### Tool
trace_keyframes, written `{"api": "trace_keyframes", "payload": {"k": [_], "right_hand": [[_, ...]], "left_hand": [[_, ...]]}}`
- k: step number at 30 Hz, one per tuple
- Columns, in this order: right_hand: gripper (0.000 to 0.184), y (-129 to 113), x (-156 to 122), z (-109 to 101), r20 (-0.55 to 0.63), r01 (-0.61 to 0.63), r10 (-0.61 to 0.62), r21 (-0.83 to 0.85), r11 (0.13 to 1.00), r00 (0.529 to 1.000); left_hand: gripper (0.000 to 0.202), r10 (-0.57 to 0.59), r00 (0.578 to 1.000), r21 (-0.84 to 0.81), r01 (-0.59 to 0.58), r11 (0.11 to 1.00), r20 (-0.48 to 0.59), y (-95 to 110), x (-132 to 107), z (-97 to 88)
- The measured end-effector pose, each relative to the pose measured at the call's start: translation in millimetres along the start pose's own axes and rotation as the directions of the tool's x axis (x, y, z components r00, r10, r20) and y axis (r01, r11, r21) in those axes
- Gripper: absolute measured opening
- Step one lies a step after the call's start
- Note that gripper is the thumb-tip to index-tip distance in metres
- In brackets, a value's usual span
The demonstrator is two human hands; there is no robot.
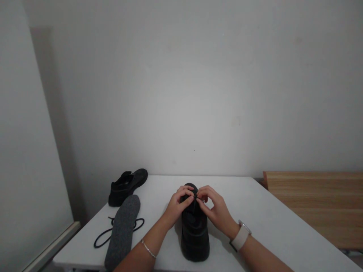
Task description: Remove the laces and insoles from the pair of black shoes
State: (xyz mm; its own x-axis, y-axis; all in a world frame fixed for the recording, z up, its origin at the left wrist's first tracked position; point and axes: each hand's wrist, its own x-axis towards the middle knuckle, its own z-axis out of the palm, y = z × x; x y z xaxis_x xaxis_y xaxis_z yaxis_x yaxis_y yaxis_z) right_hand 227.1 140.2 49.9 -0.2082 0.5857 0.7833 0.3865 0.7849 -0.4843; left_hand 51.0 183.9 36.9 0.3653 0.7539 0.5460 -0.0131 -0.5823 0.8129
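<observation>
One pale wall (187, 94) fills most of the view. Below it, a white table (244, 223), far edge at the wall. Wood-grain panel (314, 204) beyond the table's right edge.

Near shoe (195, 241): black, on the table in front of the person, sole down, heel toward the wearer, toe toward the wall. Far shoe (124, 189): black, at the table's back left, toe pointing right and away. Grey insole (121, 230): on the table, between the far shoe and the left forearm, which covers part of its near end.

Left hand (181, 202) and right hand (214, 206): both on the near shoe's front upper, one from each side, fingers bent, fingertips close together over the midline. Cannot tell whether either pinch is closed on anything; too dark there.

Black lace (98, 247): passes beneath the insole, loops showing on both sides. Watch (240, 237) on right wrist; thin bracelet (148, 249) on left forearm.
</observation>
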Motion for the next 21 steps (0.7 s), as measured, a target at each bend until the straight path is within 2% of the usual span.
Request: {"api": "trace_keyframes", "payload": {"k": [7,13,21], "right_hand": [[0.004,0.1,-0.8,2.8,-0.036,0.012,-0.012,0.024,1.0,0.999],[0.004,2.7,-2.4,4.3,-0.058,0.03,-0.028,0.035,0.999,0.998],[0.008,1.3,-1.8,2.2,-0.098,-0.003,0.012,0.092,0.996,0.995]], "left_hand": [[0.026,0.1,0.995,-0.028,-0.1,0.995,-0.004,-4.2,0.6,-0.9],[0.019,0.093,0.995,-0.057,-0.094,0.994,-0.021,-8.6,2.4,-0.6],[0.015,0.065,0.997,-0.061,-0.066,0.996,-0.029,-5.3,1.8,-0.3]]}}
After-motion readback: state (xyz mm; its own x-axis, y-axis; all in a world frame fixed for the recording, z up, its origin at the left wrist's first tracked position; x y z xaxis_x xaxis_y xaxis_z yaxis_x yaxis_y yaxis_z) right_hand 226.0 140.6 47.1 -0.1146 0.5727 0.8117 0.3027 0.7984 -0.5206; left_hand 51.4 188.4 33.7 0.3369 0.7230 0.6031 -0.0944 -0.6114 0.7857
